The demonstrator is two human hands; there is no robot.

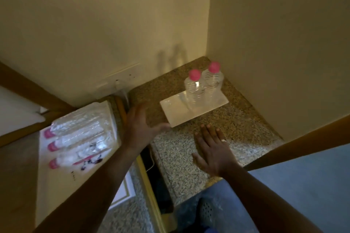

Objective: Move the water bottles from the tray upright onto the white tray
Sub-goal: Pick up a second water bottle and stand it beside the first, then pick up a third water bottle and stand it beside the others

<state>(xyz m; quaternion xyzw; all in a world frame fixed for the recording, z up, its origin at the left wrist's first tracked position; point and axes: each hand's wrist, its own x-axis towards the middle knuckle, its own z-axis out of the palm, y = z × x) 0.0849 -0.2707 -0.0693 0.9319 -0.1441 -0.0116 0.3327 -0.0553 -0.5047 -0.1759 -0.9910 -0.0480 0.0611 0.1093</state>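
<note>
Speckled stone counter (236, 119) — bottles (195, 89) seemingly clear plastic.

One head-worn wide-angle view; looks steeply down, close over a granite counter (189, 147) in a wall corner

Two bottles (203, 85) upright (pink-capped), three (75, 144) flat

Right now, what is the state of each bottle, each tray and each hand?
Near bottle: upright on the white tray, capped.
Far bottle: upright on the white tray, capped.
Three lying bottles: on their sides on the left tray, capped.
White tray: flat on the counter, its near half bare.
Left hand: open, empty, blurred.
Right hand: open, empty, over the counter.
</note>
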